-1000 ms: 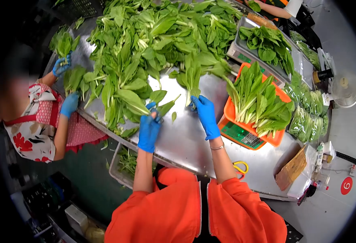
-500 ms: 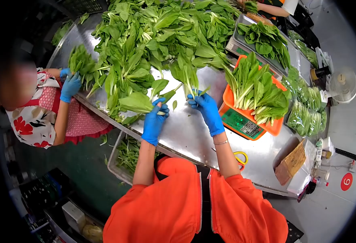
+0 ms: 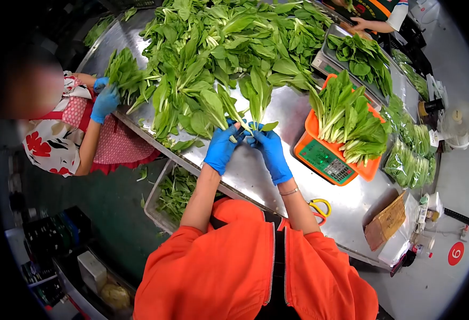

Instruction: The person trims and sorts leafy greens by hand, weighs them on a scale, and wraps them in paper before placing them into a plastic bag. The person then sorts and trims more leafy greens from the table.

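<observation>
My left hand [image 3: 224,148], in a blue glove, is closed on the stem end of some leafy greens [image 3: 213,106]. Right beside it, my right hand [image 3: 269,152], also gloved in blue, pinches the base of another leafy stalk [image 3: 257,96]. The fingertips of both hands nearly touch, and the stems cross between them. A large pile of leafy greens [image 3: 192,64] spreads over the metal table [image 3: 245,178] beyond my hands. To the right, an orange scale [image 3: 322,162] carries an orange basket [image 3: 372,169] holding a bunch of greens [image 3: 346,117].
Scissors [image 3: 320,209] lie near the table's front edge. A second scale [image 3: 325,65] holds greens at the upper right, with bagged greens [image 3: 410,160] nearer. A co-worker [image 3: 85,128] handles greens at the left; another person's arm [image 3: 376,25] reaches in at the top. A bin [image 3: 173,197] stands below.
My left hand has moved right and up with its greens, beside my right hand. The view has shifted slightly. The other person's hand at the top right now shows by the far scale.
</observation>
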The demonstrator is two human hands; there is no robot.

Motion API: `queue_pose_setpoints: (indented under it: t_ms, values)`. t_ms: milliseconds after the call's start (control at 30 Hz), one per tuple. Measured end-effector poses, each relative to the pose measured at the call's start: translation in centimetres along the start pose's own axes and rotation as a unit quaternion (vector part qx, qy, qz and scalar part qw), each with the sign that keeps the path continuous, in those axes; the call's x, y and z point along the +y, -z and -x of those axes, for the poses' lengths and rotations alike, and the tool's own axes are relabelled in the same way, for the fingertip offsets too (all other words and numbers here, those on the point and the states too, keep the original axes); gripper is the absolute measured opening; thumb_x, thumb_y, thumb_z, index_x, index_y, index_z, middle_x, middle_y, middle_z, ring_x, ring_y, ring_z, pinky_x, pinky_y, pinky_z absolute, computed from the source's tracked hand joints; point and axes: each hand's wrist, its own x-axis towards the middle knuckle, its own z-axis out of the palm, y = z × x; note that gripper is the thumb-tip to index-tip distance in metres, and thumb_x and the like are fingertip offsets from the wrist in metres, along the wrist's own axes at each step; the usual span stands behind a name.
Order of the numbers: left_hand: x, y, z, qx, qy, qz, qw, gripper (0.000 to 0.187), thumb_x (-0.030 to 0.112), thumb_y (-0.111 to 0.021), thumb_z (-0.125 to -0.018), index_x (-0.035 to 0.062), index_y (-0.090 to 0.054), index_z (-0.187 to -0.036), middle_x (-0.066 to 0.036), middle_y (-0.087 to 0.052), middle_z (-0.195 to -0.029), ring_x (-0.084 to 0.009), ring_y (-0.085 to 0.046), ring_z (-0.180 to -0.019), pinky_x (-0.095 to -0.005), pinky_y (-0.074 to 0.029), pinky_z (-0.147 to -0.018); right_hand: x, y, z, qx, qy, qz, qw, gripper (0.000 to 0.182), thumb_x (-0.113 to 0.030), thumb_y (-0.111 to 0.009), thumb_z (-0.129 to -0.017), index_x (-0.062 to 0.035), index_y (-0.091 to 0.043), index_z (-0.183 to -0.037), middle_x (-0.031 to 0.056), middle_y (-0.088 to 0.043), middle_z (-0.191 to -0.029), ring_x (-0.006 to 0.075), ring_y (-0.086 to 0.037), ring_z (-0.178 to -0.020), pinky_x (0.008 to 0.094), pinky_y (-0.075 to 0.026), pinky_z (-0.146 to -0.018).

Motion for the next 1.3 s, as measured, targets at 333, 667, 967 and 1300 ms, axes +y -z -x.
queue_pose_setpoints:
  t_ms: [333, 667, 967, 1300]
  values:
    - [2.3, -0.5, 2.2, 0.002, -0.082, -0.141, 0.987, 0.019, 0.012, -0.061, -0.077, 0.0022, -0.053, -0.091, -0.002, -0.056, -0.078, -0.0107, -0.053, -0.068, -0.0228, -0.043, -0.061, -0.1, -2.6, 0.9, -0.032, -0.07, -0.063, 0.995, 0.02, -0.018, -0.053, -0.083, -0.0025, -0.053, -0.096, 0.0039, -0.058, -0.081, 0.0092, -0.049, -0.063, 0.0215, -0.04, -0.058]
    - [3.1, -0.6, 2.8, 0.061, -0.083, -0.014, 0.995, 0.026, 0.015, -0.055, -0.082, -0.0011, -0.051, -0.102, -0.008, -0.058, -0.088, -0.0121, -0.054, -0.071, -0.0257, -0.046, -0.067, 0.7, -1.1, 0.1, -0.04, -0.026, -0.171, 0.984, 0.022, -0.017, -0.053, -0.083, -0.002, -0.052, -0.099, 0.004, -0.06, -0.079, 0.0074, -0.049, -0.061, 0.0203, -0.042, -0.058]
    - [10.7, -1.2, 7.2, 0.244, -0.399, -0.096, 0.879, 0.023, 0.025, -0.046, -0.087, 0.0069, -0.05, -0.1, -0.002, -0.056, -0.087, -0.0074, -0.048, -0.069, -0.0214, -0.039, -0.062, 2.4, -5.9, 2.3, -0.265, 0.07, 0.363, 0.891, 0.046, -0.037, -0.063, -0.073, 0.0026, -0.055, -0.095, 0.0128, -0.06, -0.085, 0.0216, -0.058, -0.072, 0.0309, -0.046, -0.065]
    - [5.1, 1.0, 3.2, 0.076, -0.148, 0.086, 0.982, 0.019, 0.004, -0.054, -0.08, 0.0075, -0.05, -0.098, 0.005, -0.04, -0.067, -0.0036, -0.032, -0.055, -0.0172, -0.026, -0.046, 2.4, 2.8, -6.8, 0.211, 0.197, 0.476, 0.831, 0.055, -0.021, -0.068, -0.068, 0.0029, -0.043, -0.111, 0.0095, -0.056, -0.07, 0.0211, -0.056, -0.062, 0.0301, -0.045, -0.058]
